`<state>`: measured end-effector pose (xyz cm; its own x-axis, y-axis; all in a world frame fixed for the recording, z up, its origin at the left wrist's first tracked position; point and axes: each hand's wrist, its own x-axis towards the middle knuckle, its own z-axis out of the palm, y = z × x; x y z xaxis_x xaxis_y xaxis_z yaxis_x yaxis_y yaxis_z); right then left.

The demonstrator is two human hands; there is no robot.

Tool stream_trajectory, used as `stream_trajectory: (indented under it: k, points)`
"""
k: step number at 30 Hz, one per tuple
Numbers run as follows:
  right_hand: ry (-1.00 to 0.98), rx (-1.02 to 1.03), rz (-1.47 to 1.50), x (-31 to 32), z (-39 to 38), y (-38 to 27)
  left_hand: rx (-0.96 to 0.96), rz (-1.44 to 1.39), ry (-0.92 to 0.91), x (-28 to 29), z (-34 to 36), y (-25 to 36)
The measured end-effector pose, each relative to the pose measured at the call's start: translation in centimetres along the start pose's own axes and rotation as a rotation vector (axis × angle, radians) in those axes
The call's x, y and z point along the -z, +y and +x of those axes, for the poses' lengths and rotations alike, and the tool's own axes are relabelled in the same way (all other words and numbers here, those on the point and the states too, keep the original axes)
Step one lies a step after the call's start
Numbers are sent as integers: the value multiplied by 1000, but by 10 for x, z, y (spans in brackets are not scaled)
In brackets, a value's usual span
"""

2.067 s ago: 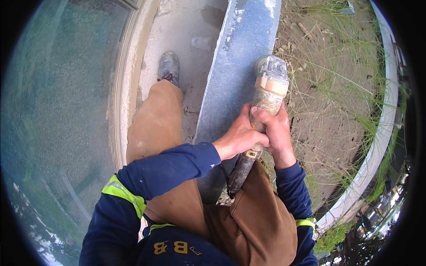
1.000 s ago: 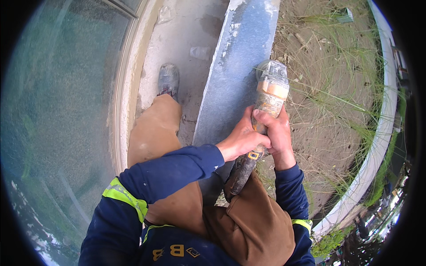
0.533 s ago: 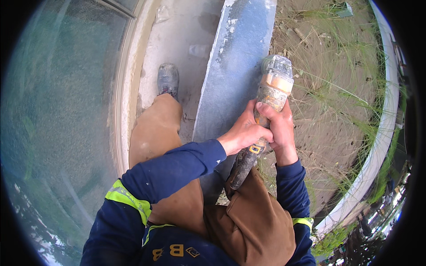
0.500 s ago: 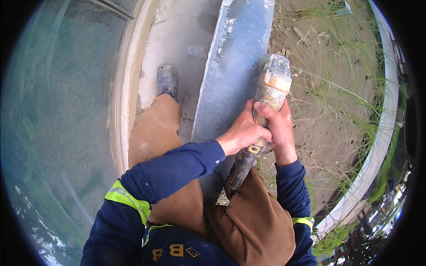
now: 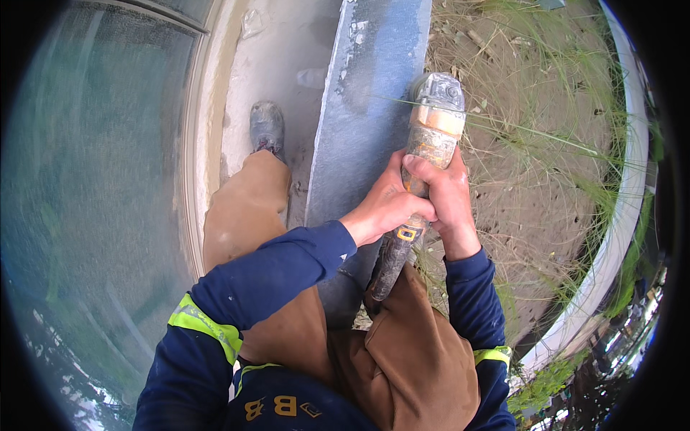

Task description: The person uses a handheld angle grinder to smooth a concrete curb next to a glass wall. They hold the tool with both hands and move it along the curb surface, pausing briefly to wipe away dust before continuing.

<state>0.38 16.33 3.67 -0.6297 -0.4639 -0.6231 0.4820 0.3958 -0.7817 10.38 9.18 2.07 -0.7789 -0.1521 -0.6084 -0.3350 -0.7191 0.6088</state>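
Observation:
Both hands grip a dusty, mortar-caked angle grinder (image 5: 433,140) with a yellow-and-black body. My left hand (image 5: 388,205) wraps the body from the left side, while my right hand (image 5: 447,194) closes round it from the right, thumb laid across the top. The grinder's grey metal head points away from me, at the right edge of a long grey-blue slab (image 5: 370,122). Its disc is mostly hidden beneath the head, so I cannot tell whether it touches the slab. The handle end reaches back over my right trouser leg.
A large dusty window pane (image 5: 100,179) in a pale frame stands on the left. My boot (image 5: 267,126) rests on a concrete strip (image 5: 291,43) between window and slab. Right of the slab lies a soil bed with long grass (image 5: 560,129), bounded by a curved white kerb (image 5: 627,194).
The grinder and both hands have shifted slightly left and away from me in the picture. The slab also appears a little further left. Both hands keep their grip.

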Motion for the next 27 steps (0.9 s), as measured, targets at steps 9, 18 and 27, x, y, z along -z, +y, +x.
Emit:
stream_trajectory:
  k: [9,18,27]
  points:
    - [-18,3,12,-4,2,-7,-5,-9,0,2,4,3]
    - [-8,-2,-8,-4,-2,-5,14,-18,-14,2,1,4]
    - [-28,-19,13,-1,-5,-4,-4,-10,5,-1,-1,0]
